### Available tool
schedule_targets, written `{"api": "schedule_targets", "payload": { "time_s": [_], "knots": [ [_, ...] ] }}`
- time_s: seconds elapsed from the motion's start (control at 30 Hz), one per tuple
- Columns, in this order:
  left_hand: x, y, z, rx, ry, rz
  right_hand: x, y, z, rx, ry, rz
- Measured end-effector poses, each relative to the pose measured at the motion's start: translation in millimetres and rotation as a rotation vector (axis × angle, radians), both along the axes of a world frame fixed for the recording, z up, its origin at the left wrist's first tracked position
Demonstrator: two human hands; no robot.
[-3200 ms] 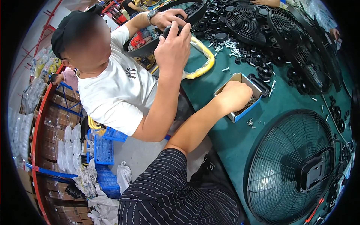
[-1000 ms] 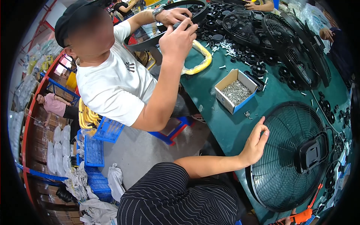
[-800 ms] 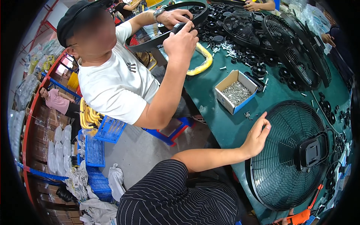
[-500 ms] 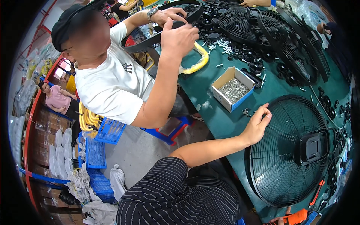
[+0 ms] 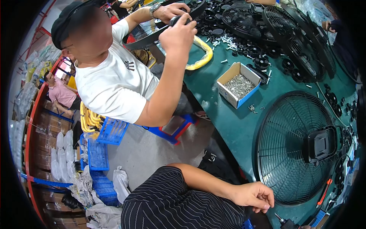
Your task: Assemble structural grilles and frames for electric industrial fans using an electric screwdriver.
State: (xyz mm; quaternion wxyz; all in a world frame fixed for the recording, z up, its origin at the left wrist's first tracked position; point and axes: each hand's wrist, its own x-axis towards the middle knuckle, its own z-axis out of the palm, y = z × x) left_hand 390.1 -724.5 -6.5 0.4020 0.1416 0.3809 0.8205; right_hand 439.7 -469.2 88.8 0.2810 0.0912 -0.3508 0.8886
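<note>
My left hand (image 5: 254, 195) is beside the near-left rim of a black fan guard (image 5: 284, 152), just past the table edge. Its fingers are curled with thumb and fingertips together; anything between them is too small to make out. The guard lies flat on the green table (image 5: 228, 128), with a black motor housing (image 5: 321, 146) at its centre. At the bottom edge, only a sliver of my right hand (image 5: 307, 227) shows, behind a power screwdriver (image 5: 289, 224) whose bit points up and left. The right hand seems closed around the tool, mostly cut off by the frame.
An open box of small screws (image 5: 239, 86) stands beyond the guard, with loose screws (image 5: 252, 108) beside it. More fan guards (image 5: 293, 42) and black knobs lie farther back. An orange-handled tool (image 5: 325, 191) lies at right. A co-worker (image 5: 114, 76) at left handles a fan ring (image 5: 145, 44).
My left hand has drawn back from beside the screw box toward me, its fingers curling in. The screwdriver's bit has come into view at the bottom. The co-worker's near hand has shifted slightly.
</note>
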Motion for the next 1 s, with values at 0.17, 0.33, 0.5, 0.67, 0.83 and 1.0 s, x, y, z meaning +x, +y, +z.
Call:
{"api": "schedule_targets", "payload": {
  "time_s": [0.17, 0.33, 0.5, 0.67, 0.83, 1.0],
  "knots": [
    [-2.3, -0.2, -8.1, 0.105, -0.045, 0.008, -7.8, -35.4, 19.6, 0.211, 0.027, 0.115],
    [-5.2, -3.9, -10.5, 0.17, -0.05, -0.006, -8.3, -45.1, 17.9, 0.252, 0.012, 0.098],
    [-4.1, -1.5, -11.0, 0.171, -0.129, 0.01, -8.5, -47.8, 11.2, 0.213, 0.074, 0.099],
    [-3.3, 0.3, -8.2, 0.177, -0.194, -0.001, -3.8, -40.9, 7.6, 0.276, 0.11, 0.096],
    [-3.6, 1.5, -7.3, 0.175, -0.235, -0.014, -0.4, -36.3, 2.3, 0.29, 0.142, 0.068],
    [-1.6, 3.8, -8.7, 0.14, -0.247, -0.021, 1.2, -29.1, -3.3, 0.265, 0.193, 0.09]
  ]
}}
